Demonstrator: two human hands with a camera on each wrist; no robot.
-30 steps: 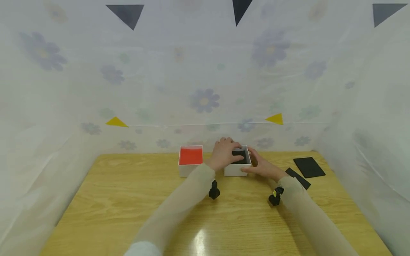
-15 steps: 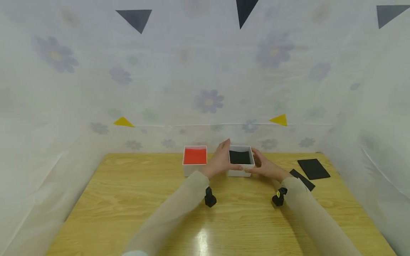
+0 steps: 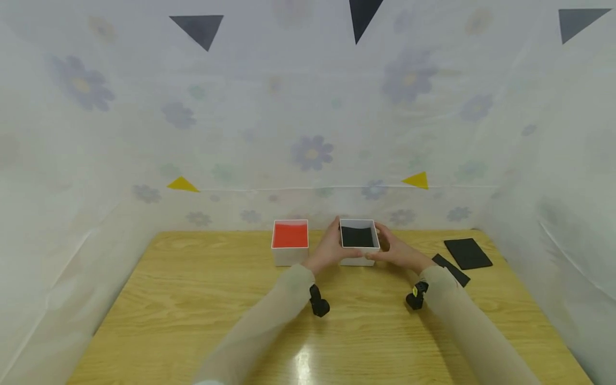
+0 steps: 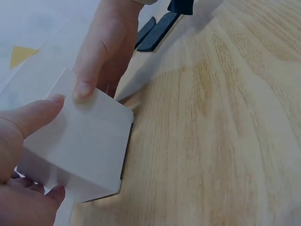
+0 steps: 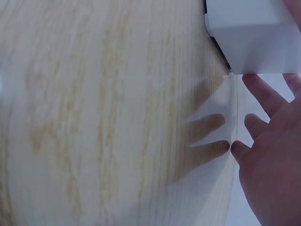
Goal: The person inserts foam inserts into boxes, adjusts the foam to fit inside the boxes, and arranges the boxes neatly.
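Since the earlier frame the left hand (image 3: 331, 247) has been pulled off the top of the white box with black lining (image 3: 358, 243) and is now laid against its left wall, so the black inside is uncovered. The box is gripped from both sides: left thumb and fingers are curled round the near-left corner, as seen in the left wrist view (image 4: 28, 155), and the right hand (image 3: 397, 250) is pressed to the right wall with its thumb on the near face. In the right wrist view the right fingers (image 5: 263, 136) are seen spread and fairly straight beside the box, so how firmly it is clasped on that side cannot be told for sure. The box is kept at the far edge of the wooden table (image 3: 192, 310), about mid-width, possibly tilted slightly off the surface. A white box with red lining (image 3: 290, 241) is set just beside it on the left, touching the left hand's back. Two black flat pieces (image 3: 468, 253) are left near the far right corner.
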